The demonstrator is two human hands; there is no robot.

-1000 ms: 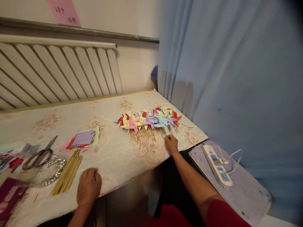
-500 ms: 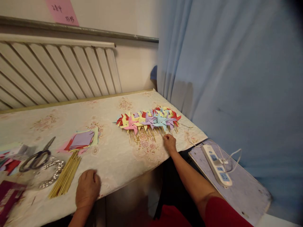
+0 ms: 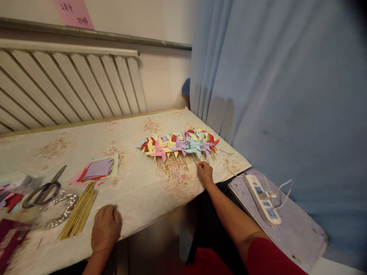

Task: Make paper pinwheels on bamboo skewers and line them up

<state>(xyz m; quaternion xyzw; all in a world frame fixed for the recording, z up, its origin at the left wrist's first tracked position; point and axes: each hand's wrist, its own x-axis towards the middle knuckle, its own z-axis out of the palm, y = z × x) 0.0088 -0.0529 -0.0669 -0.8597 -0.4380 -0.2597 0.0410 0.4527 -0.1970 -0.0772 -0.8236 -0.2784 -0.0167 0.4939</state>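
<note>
Head view: right hand (image 3: 205, 172) outstretched (fingertips at pinwheels (image 3: 179, 147)).

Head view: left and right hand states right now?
Left hand: fingers curled, resting on the floral-cloth table, nothing seen held.
Right hand: fingertips on wooden sticks of the coloured paper pinwheels; grip cannot be told.

One pair of scissors (image 3: 43, 190), one power strip (image 3: 262, 198), one stick bundle (image 3: 78, 214), one paper-square stack (image 3: 99, 169), one pinwheel row (image 3: 179, 146).
</note>
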